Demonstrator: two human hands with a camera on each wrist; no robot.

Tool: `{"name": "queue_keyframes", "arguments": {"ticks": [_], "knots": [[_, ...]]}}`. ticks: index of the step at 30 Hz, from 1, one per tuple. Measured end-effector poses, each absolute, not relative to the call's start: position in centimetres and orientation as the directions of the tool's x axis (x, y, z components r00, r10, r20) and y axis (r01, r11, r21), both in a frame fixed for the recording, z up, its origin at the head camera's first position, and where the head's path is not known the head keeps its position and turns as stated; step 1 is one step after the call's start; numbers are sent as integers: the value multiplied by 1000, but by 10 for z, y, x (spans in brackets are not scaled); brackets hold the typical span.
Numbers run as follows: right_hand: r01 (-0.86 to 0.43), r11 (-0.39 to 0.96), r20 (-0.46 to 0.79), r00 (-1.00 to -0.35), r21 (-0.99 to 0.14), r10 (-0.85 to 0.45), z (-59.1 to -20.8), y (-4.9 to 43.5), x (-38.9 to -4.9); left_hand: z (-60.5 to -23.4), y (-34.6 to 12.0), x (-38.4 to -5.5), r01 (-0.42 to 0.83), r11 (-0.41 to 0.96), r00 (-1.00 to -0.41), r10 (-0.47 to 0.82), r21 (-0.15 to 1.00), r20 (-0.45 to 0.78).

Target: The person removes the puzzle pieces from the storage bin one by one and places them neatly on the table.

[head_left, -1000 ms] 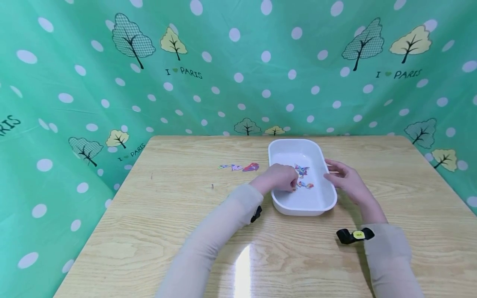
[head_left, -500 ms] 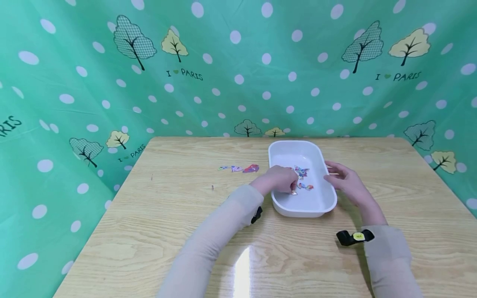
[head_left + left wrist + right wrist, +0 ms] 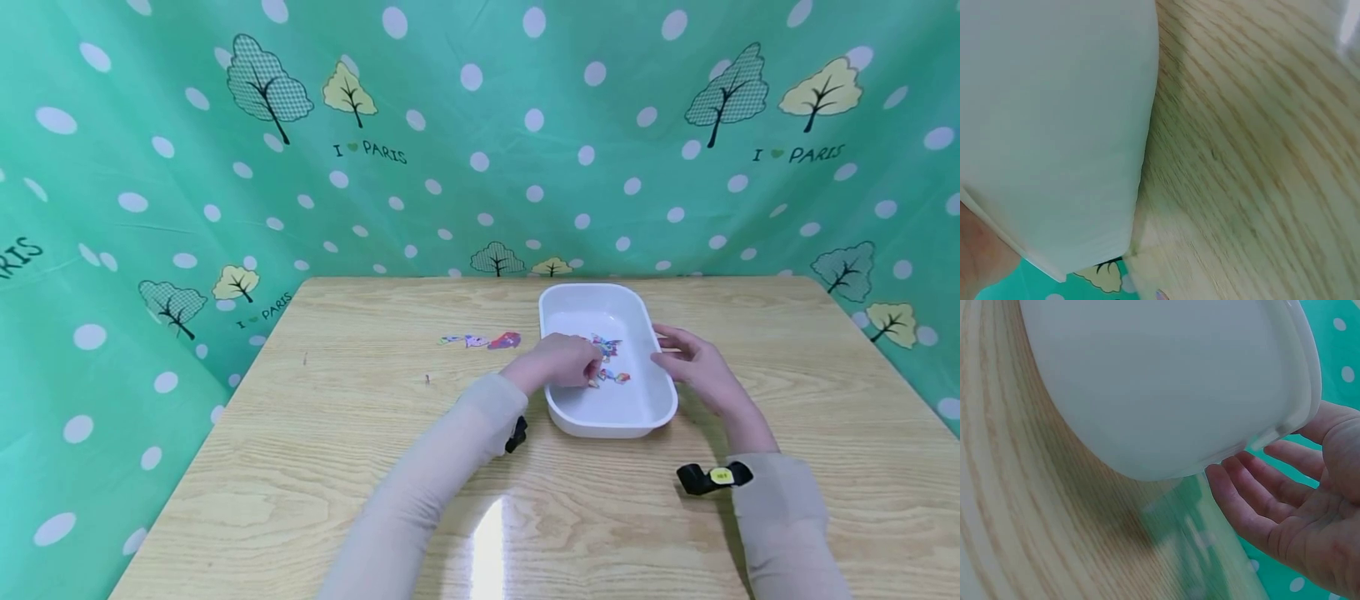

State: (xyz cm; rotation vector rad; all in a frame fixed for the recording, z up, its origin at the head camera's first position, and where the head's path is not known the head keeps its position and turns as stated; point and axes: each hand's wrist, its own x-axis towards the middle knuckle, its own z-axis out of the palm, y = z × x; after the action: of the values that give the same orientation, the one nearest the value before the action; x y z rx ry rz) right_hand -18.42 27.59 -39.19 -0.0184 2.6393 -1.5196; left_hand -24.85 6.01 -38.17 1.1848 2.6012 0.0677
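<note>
A white plastic tray (image 3: pixel 615 408) stands on the table with several small colourful cutouts (image 3: pixel 616 377) on its floor. My left hand (image 3: pixel 564 360) reaches over its left side, fingers curled down, pinching a small cutout (image 3: pixel 593 383) at the tray floor; most of that piece is hidden by the fingers. In the left wrist view the tray wall (image 3: pixel 1054 131) hides nearly all of this hand. My right hand (image 3: pixel 692 360) holds the tray's right side. The right wrist view shows its thumb at the rim and the fingers (image 3: pixel 1229 487) against the outer wall.
Left of the tray, a row of colourful cutouts (image 3: pixel 504 340) lies on the wooden table (image 3: pixel 300 467). A tiny dark piece (image 3: pixel 427 379) lies nearer. A green dotted cloth (image 3: pixel 420 200) hangs behind and at the left.
The left fingertips shift slightly over the small cutout, which showed more below them half a second ago. The right hand and tray stay in place.
</note>
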Motion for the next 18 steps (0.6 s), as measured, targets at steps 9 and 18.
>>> {"name": "queue_keyframes", "arguments": {"ticks": [9,18], "knots": [[27,499,-69,-995,-866,-67,-392,276,-184,-380,57,-251,695,641,-620,764,325,-182],[34,494,-75,-995,-869,-64,-394,277,-184,-374,52,-258,682,546,-591,803,486,-73]]}}
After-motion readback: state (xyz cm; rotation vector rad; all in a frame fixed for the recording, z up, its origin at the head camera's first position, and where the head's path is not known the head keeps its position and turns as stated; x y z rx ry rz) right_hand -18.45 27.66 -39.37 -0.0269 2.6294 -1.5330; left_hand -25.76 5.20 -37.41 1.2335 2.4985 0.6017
